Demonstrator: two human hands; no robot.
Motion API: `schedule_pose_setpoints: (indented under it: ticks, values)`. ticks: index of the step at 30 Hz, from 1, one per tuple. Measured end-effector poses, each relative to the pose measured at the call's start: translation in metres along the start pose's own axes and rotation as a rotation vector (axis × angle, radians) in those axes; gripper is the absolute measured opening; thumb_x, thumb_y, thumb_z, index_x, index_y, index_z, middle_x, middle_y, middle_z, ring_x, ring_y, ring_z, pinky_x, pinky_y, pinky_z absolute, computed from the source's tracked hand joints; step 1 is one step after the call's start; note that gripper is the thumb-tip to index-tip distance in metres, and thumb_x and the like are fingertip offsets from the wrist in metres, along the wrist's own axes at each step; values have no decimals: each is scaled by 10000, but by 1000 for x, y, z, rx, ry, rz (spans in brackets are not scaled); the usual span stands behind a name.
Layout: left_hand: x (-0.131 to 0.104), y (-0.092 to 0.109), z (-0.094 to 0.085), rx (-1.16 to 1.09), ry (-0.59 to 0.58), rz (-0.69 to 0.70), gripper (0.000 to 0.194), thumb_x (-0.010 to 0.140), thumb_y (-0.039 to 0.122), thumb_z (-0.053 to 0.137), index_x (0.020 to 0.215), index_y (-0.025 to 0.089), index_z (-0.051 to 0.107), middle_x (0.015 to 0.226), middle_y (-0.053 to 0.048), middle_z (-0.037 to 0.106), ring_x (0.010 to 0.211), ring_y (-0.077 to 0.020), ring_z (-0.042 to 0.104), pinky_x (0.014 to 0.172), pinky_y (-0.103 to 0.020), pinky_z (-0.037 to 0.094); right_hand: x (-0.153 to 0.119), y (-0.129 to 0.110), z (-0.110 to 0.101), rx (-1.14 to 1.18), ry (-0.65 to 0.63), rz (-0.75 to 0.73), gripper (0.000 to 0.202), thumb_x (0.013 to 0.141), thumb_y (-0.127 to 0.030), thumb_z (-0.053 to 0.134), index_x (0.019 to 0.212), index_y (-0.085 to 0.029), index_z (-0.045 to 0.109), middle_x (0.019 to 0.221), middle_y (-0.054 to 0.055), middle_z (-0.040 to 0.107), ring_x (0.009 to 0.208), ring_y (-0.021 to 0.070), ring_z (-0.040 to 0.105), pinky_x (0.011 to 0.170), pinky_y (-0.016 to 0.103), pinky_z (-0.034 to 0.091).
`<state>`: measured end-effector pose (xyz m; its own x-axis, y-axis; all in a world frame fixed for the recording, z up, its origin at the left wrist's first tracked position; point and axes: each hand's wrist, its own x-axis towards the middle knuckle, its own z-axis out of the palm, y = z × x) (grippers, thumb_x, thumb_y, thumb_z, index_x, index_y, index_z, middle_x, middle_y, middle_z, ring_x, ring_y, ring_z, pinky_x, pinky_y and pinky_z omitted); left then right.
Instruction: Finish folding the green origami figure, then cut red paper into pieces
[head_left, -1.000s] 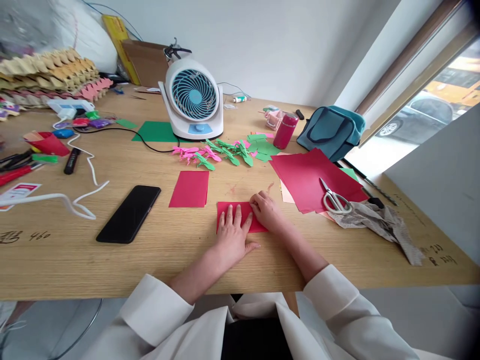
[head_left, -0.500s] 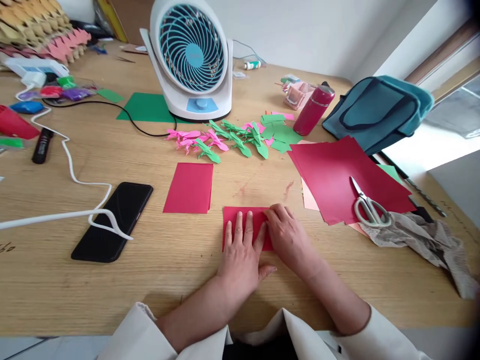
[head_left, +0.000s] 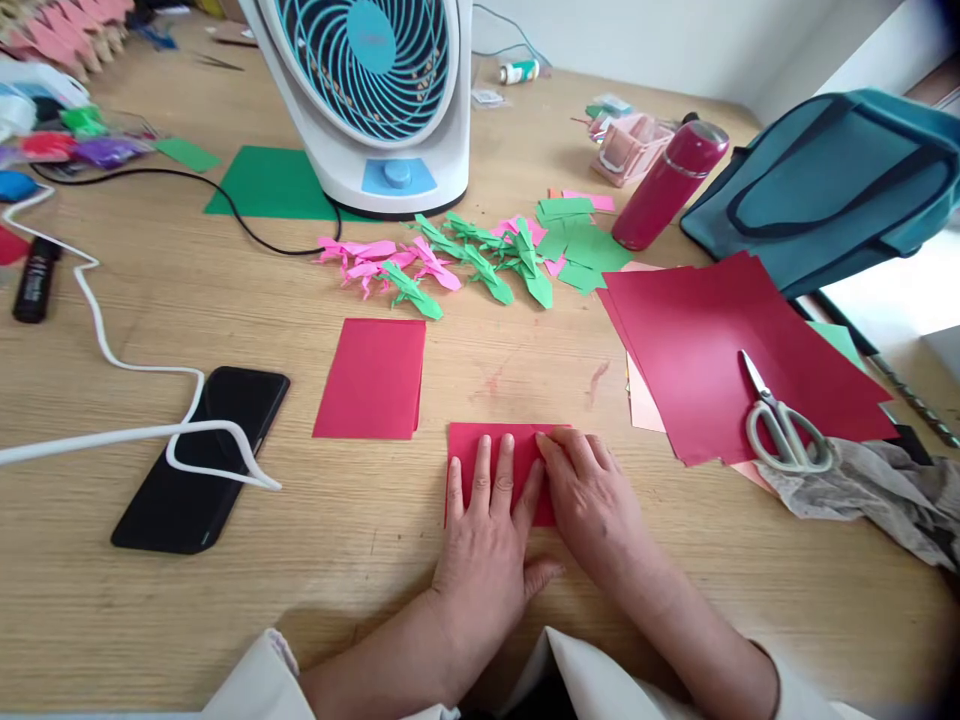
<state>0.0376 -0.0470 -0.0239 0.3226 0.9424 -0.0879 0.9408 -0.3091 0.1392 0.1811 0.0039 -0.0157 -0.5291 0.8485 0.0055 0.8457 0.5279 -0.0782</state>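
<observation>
Two bare hands press a red sheet [head_left: 468,460] of paper against a wooden table [head_left: 360,560], seen from the head camera. The left hand [head_left: 484,560] lies palm down on it, fingers spread; the right hand [head_left: 600,500] curls over its right end, fingertips touching, though whether they pinch the paper cannot be told. Beyond, a cluster of pink and green paper figures [head_left: 409,292] looks finished; the sheet under the fingers, a plain rectangle, appears at an early stage. Smaller red sheets [head_left: 371,380] just to its left lie flat and seemingly unworked, as do large red sheets [head_left: 712,340] at right, scissors [head_left: 784,440] resting on them. Bare wood separates the pressed sheet from both piles and the figures, giving room on three sides; forearms fill the near side. Farther left, a white cable [head_left: 94,300] crosses a phone [head_left: 161,500].
</observation>
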Motion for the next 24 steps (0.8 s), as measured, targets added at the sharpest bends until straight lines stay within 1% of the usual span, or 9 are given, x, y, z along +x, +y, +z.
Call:
schedule_pose_setpoints:
  ticks: [3, 7, 11, 14, 17, 21, 24]
  values:
    - [0, -1, -1, 9, 12, 11, 1000, 724, 776, 571, 1519, 215, 345, 1607, -193, 229, 1482, -428, 163, 1151, -648, 167, -2, -2, -1, -18, -18, -4, 337, 899, -67, 509, 1230, -93, 571, 1192, 179, 590, 1092, 321, 517, 863, 460, 510]
    - [-1, -1, -1, 12, 44, 24, 984, 741, 776, 549, 1513, 196, 360, 1595, -206, 260, 1470, -432, 197, 1145, -644, 177, -5, -2, -3, -1, -23, -2, 408, 902, -85, 529, 1310, -90, 529, 1220, 187, 582, 1115, 324, 520, 889, 471, 514]
    - [-2, -6, -2, 1, 85, 43, 984, 753, 799, 496, 1508, 181, 370, 1587, -213, 281, 1459, -434, 219, 1143, -635, 189, -3, 2, -4, 83, 26, 22, 365, 932, -118, 510, 1296, -111, 546, 1247, 171, 572, 1097, 299, 529, 916, 462, 511]
    - [-1, -12, -4, -26, 74, 63, 916, 798, 785, 437, 1490, 186, 401, 1586, -196, 296, 1453, -415, 243, 1132, -625, 224, 0, 6, -5, 126, 60, 33, 344, 952, -128, 478, 1287, -123, 556, 1259, 160, 568, 1103, 290, 526, 930, 460, 508]
    - [0, -17, -6, -43, 61, 75, 855, 839, 756, 395, 1475, 185, 424, 1585, -179, 307, 1449, -403, 256, 1116, -636, 246, 0, 7, -5, 116, 53, 21, 349, 948, -135, 488, 1289, -117, 560, 1271, 166, 568, 1119, 303, 520, 930, 474, 506]
    - [2, -18, -8, -39, 67, 77, 802, 877, 717, 367, 1472, 182, 426, 1581, -171, 322, 1445, -399, 264, 1103, -647, 258, -2, 6, -4, 98, 55, 24, 371, 946, -150, 504, 1312, -111, 552, 1301, 179, 556, 1119, 312, 523, 918, 485, 510]
    - [3, -19, -10, -38, 73, 78, 776, 894, 707, 325, 1456, 185, 450, 1561, -156, 368, 1425, -384, 310, 1096, -622, 288, -2, 6, -3, 95, 66, 20, 382, 950, -152, 495, 1328, -112, 543, 1319, 182, 549, 1129, 312, 519, 915, 485, 514]
